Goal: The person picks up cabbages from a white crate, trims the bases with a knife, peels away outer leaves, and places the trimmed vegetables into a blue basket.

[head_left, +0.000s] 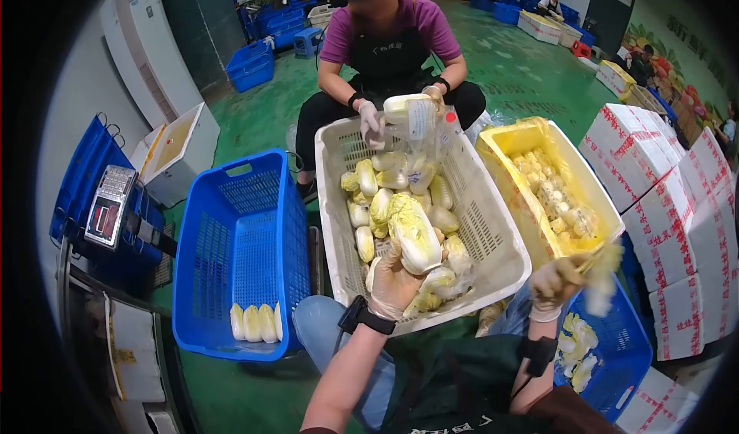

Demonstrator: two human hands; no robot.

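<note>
My gloved left hand (396, 286) is wrapped round the base of a napa cabbage (416, 237), pale white below with yellow-green leaf tips. It is held above a white slatted crate (493, 268) with several more cabbages inside, a few in clear plastic. Out to the right, my gloved right hand (556, 284) is closed on a loose cabbage leaf (603, 280), smeared by motion. Below that hand stands a blue basket (627, 357) with torn cabbage leaves (576, 349) in it.
Opposite sits a person (392, 49) holding a cabbage in a bag (419, 118). Left is a tall blue basket (239, 176) with several cabbages (258, 322) lined up. A scale (112, 203) stands beyond it. Right are a yellow-lined foam box (596, 207) and stacked white cartons (670, 226).
</note>
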